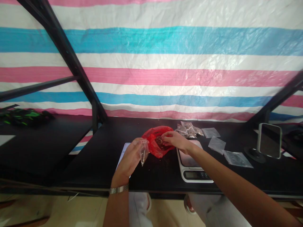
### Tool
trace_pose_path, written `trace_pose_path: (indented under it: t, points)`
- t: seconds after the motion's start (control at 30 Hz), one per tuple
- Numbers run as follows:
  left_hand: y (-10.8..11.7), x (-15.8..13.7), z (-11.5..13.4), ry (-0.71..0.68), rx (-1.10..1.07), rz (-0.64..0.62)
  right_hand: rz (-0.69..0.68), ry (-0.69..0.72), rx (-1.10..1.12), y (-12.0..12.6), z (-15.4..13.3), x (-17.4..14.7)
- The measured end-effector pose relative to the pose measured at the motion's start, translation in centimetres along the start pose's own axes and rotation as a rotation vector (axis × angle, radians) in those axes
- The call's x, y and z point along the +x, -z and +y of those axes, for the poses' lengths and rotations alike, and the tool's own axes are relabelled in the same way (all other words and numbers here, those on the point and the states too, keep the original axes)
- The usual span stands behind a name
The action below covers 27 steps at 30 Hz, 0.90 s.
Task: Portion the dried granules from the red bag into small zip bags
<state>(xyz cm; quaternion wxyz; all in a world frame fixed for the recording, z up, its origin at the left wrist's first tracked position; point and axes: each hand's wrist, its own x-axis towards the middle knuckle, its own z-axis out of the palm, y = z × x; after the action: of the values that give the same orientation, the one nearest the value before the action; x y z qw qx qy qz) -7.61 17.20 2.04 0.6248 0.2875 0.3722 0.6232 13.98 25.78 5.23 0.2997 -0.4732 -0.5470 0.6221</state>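
Note:
My left hand [129,157] pinches a small clear plastic bag [143,153] that hangs down at its fingertips, with a little material in the lower corner. Close beside it lies an opened red plastic bag [159,153] with brown crumbly pieces [159,141] inside. My right hand [176,141] reaches into the mouth of that bag, fingers bent together at the pieces; what sits between the fingertips is hidden. Under my right forearm stands a white kitchen scale [189,159]. A flat pale-screened device [123,152] is partly covered by my left hand.
Several filled small bags [188,129] are heaped behind the scale. Flat clear bags [217,145] lie to its right, near a phone on a stand [269,140]. Black frame posts [71,63] rise from the black table [94,167] before a striped sheet [165,75].

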Motion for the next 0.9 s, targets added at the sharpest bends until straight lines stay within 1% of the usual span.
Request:
trace_pose_path:
  t: [0.1, 0.23, 0.3, 0.37, 0.5, 0.6, 0.7, 0.8, 0.9]
  points:
    - [0.2, -0.5, 0.6, -0.072, 0.205, -0.062, 0.027, 0.02, 0.016, 0.6, -0.6, -0.2]
    - [0.0, -1.2, 1.2, -0.093, 0.492, -0.121, 0.044, 0.051, -0.002, 1.2, -1.8, -0.7]
    - [-0.5, -1.4, 1.3, -0.118, 0.621, -0.119, 0.026, 0.074, -0.004, 1.3, -2.7, -1.4]
    - [-1.3, -1.6, 1.3, -0.147, 0.687, -0.098, 0.014, 0.101, -0.02, 1.1, -3.8, -2.2]
    - [-3.0, -1.7, 1.0, -0.166, 0.689, -0.125, 0.016, 0.171, -0.148, 0.1, -5.4, -3.6]
    - [-3.8, -1.4, 0.6, -0.172, 0.663, -0.128, -0.001, 0.288, -0.242, -0.8, -5.7, -3.9]
    - [-4.0, -1.2, 0.2, -0.19, 0.632, -0.117, 0.02, 0.407, -0.338, -1.4, -5.2, -3.8]
    - [-3.7, -1.0, 0.1, -0.213, 0.636, -0.122, 0.079, 0.478, -0.456, -1.6, -4.6, -4.0]
    - [-3.5, -0.9, 0.0, -0.214, 0.635, -0.13, 0.108, 0.548, -0.557, -1.8, -4.4, -4.6]
